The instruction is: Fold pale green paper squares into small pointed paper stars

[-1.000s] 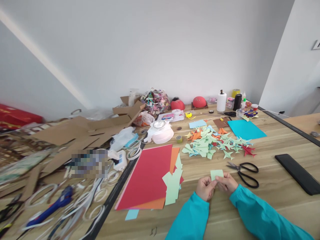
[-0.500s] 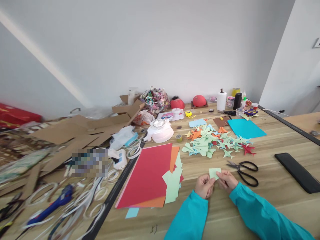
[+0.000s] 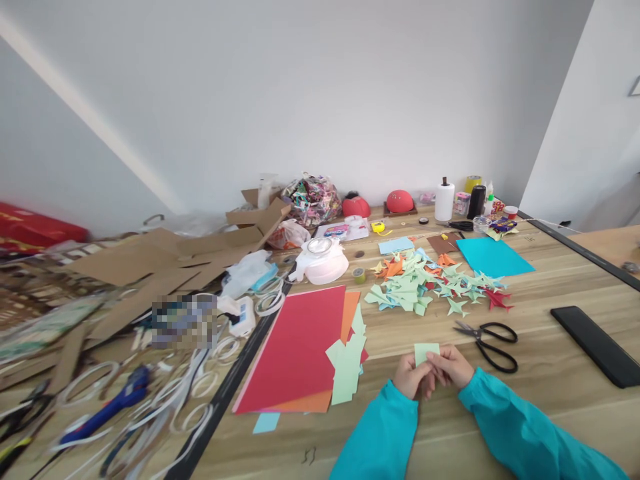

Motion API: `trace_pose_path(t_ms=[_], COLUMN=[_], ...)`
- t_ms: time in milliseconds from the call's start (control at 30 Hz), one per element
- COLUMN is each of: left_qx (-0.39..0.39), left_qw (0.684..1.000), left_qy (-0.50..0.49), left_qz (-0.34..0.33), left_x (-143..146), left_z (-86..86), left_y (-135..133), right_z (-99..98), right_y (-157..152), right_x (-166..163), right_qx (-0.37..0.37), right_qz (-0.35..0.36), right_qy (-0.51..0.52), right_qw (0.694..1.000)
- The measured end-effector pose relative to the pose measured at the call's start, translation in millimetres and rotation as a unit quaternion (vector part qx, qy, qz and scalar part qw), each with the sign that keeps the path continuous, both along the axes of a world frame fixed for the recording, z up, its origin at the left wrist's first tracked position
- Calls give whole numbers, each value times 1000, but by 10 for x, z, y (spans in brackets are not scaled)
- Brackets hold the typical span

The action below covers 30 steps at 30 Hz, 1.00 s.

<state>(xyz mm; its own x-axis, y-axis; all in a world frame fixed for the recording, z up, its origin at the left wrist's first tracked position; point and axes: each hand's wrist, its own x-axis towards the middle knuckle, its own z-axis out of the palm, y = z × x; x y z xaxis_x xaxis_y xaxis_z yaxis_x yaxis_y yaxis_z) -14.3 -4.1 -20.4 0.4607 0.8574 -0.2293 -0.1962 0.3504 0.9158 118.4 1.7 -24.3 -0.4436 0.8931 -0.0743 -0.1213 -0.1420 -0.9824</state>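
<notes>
Pale grey walls [image 3: 350, 93] are rising behind the brown wood-grain tabletop [image 3: 360, 440] where we are working. On it, black-handled metal scissors [image 3: 479, 335] are lying with their blades pointing left. Just left of these scissors, our left hand [image 3: 411, 379] and right hand [image 3: 453, 365] are both curling closed, gripping a small pale green paper piece [image 3: 427, 351] by its near edge. Beyond the scissors, folded green, orange and red paper shapes [image 3: 407, 287] are piling loosely; a large red rectangular paper sheet [image 3: 295, 353] is lying well to their left.
</notes>
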Motion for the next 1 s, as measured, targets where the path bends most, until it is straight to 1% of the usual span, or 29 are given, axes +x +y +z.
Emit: trace_pose_path(t_ms=[200,333,400,533,667,767,900,933,1000], left_qx=[41,37,33,23,-15,-42,-10,-3,2], left_qw=[998,997,997,997,992,990,984,983,984], left_qy=[35,54,42,-26,-81,-82,-53,-55,-70], left_qz=[15,37,55,74,94,110,167,174,164], left_x=[-28,-14,6,32,19,3,-13,-17,-27], left_z=[48,34,15,-7,8,36,67,72,79], left_y=[-18,-17,-15,-8,24,46,48,48,49], right_z=[36,27,16,-8,-48,-76,-56,-37,9], right_y=[-17,-2,9,26,37,36,18,13,5], right_x=[-8,-1,3,11,21,26,18,16,14], right_qx=[31,40,29,3,-47,-73,-60,-51,-35], right_qz=[-22,-36,-44,-47,-47,-66,-70,-68,-63], right_qy=[-26,-11,1,18,40,49,24,14,-1], right_qw=[999,999,999,999,997,994,995,996,997])
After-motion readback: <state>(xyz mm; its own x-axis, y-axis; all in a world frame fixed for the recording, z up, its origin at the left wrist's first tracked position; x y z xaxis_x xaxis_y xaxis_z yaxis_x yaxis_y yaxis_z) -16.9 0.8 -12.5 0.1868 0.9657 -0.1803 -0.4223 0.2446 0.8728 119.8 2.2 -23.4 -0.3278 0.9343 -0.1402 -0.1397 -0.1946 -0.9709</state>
